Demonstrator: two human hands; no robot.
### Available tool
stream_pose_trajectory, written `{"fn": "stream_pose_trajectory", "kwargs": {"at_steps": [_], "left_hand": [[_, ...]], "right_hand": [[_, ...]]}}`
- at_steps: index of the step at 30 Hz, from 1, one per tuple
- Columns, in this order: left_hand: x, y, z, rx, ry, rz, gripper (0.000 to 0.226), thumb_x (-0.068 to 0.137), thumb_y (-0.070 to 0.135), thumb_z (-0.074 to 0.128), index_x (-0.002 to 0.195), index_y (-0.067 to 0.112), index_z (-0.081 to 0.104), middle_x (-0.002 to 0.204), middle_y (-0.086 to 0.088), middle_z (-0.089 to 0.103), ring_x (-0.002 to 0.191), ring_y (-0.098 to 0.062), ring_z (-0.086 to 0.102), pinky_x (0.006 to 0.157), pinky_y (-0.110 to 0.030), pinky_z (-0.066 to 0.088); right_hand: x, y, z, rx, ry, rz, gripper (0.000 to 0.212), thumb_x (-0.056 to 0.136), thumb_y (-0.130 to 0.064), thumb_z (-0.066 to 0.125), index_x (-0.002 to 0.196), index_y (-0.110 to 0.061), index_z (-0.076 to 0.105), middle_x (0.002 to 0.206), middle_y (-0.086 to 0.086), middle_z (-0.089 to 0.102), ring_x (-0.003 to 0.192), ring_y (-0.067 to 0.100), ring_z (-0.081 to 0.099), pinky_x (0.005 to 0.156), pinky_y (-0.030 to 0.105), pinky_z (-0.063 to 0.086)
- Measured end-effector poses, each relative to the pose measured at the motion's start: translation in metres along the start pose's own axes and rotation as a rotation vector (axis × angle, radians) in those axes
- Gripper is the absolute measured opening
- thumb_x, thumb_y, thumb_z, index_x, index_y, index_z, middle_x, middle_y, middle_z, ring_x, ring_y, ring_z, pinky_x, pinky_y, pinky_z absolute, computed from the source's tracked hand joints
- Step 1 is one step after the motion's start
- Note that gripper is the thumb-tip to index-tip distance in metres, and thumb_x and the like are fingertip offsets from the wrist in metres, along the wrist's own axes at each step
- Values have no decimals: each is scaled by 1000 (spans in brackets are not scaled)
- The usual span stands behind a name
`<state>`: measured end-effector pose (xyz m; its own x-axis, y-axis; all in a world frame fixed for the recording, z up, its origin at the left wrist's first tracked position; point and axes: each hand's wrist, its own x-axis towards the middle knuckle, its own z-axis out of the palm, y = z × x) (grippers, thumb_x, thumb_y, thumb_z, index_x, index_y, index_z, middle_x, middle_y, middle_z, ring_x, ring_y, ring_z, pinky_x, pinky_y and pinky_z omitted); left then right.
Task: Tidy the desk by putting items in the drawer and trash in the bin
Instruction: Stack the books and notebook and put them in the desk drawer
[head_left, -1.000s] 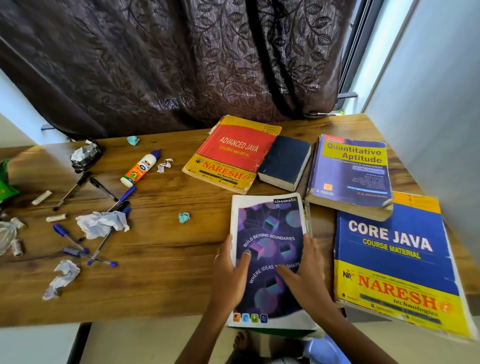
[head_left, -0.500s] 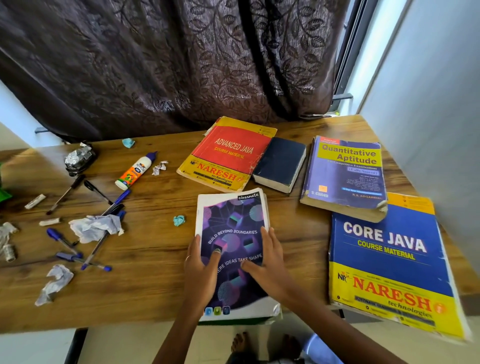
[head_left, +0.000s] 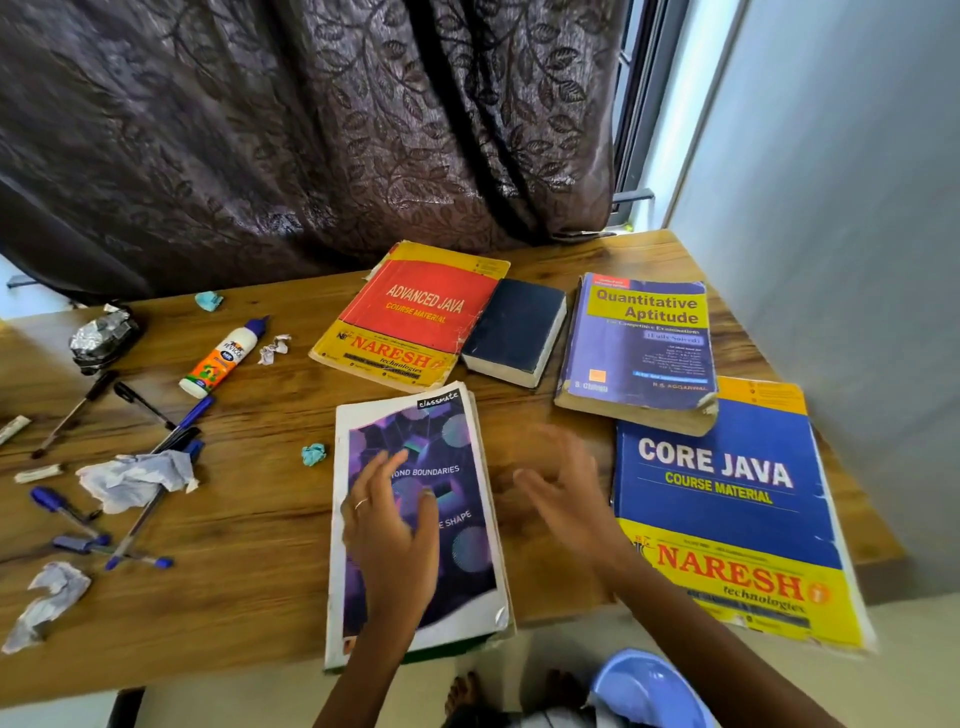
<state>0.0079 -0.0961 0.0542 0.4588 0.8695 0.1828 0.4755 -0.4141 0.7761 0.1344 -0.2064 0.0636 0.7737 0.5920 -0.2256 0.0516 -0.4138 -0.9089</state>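
Purple notebook (head_left: 415, 514) is laid flat at front edge of wooden desk (head_left: 249, 525), its near end past the edge. Left hand (head_left: 389, 530) is spread over its cover, fingers relaxed, nothing gripped. Right hand (head_left: 566, 499) is blurred, fingers apart, held over bare wood btwn notebook & Core Java book (head_left: 727, 499); contact w/ desk can't be told

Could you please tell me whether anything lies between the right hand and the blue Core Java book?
Nothing visible does: only bare wooden desk separates the right hand from the blue-and-yellow Core Java book.
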Motion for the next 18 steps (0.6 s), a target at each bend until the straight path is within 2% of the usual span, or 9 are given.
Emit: {"fn": "stream_pose_trajectory", "kwargs": {"at_steps": [3, 6, 8, 10, 13, 15, 16, 17, 18], "left_hand": [[9, 23, 29, -190, -173, -11, 35, 90, 12, 59, 125, 12, 54, 124, 2, 55, 117, -19, 51, 98, -44, 45], [22, 45, 67, -296, -432, -140, 40, 92, 18, 57, 131, 16, 47, 127, 1, 53, 111, -16, 54, 95, -34, 45], [33, 58, 95, -350, -592, -308, 48, 94, 27, 54, 138, 15, 40, 126, 0, 53, 106, -16, 55, 88, -31, 45], [42, 71, 117, -457, -697, -507, 51, 94, 33, 53, 139, 15, 39, 123, -1, 53, 101, -16, 56, 82, -30, 47], [50, 92, 146, -619, -744, -684, 42, 93, 33, 55, 130, 15, 49, 129, -5, 55, 105, -22, 58, 82, -31, 46], [54, 103, 160, -697, -755, -752, 34, 92, 31, 56, 123, 18, 53, 123, -5, 56, 111, -23, 57, 89, -31, 43], [55, 108, 165, -732, -759, -789, 27, 91, 31, 57, 115, 19, 55, 118, -4, 57, 109, -22, 57, 93, -31, 42], [57, 111, 168, -756, -756, -828, 17, 90, 29, 59, 104, 19, 57, 111, -4, 58, 101, -19, 58, 94, -30, 41], [59, 116, 171, -776, -748, -865, 10, 89, 27, 60, 93, 18, 58, 102, -4, 59, 91, -17, 57, 93, -29, 41]], "right_hand": [[-1, 7, -35, -76, 226, -95, 46, 86, -12, 62, 129, -17, 46, 129, 2, 46, 123, 20, 41, 104, 40, 38], [-12, 19, -64, -201, 329, -159, 42, 85, -11, 64, 124, -14, 51, 121, 3, 50, 118, 19, 44, 100, 33, 38], [-26, 29, -78, -354, 232, -202, 42, 86, -21, 65, 125, -18, 51, 123, 2, 51, 119, 18, 43, 99, 31, 37], [-44, 44, -88, -640, 20, -201, 57, 84, -41, 63, 135, -25, 42, 137, -2, 42, 129, 17, 34, 103, 31, 31], [-64, 71, -98, -1013, -257, -90, 100, 75, -63, 60, 150, -29, 5, 158, -5, 0, 146, 19, 0, 116, 38, 11], [-73, 82, -94, -1071, -275, -66, 111, 72, -64, 63, 150, -29, -8, 158, -2, -16, 146, 25, -12, 117, 45, 1], [-78, 83, -91, -1079, -230, -98, 113, 68, -62, 68, 151, -27, -1, 159, 2, -8, 146, 29, -4, 116, 49, 6], [-80, 81, -89, -1089, -181, -116, 114, 58, -61, 76, 150, -23, 19, 158, 7, 13, 144, 33, 15, 112, 53, 20], [-80, 82, -87, -1075, -130, -131, 110, 46, -57, 84, 141, -20, 44, 148, 9, 39, 135, 33, 39, 103, 51, 37]]}}
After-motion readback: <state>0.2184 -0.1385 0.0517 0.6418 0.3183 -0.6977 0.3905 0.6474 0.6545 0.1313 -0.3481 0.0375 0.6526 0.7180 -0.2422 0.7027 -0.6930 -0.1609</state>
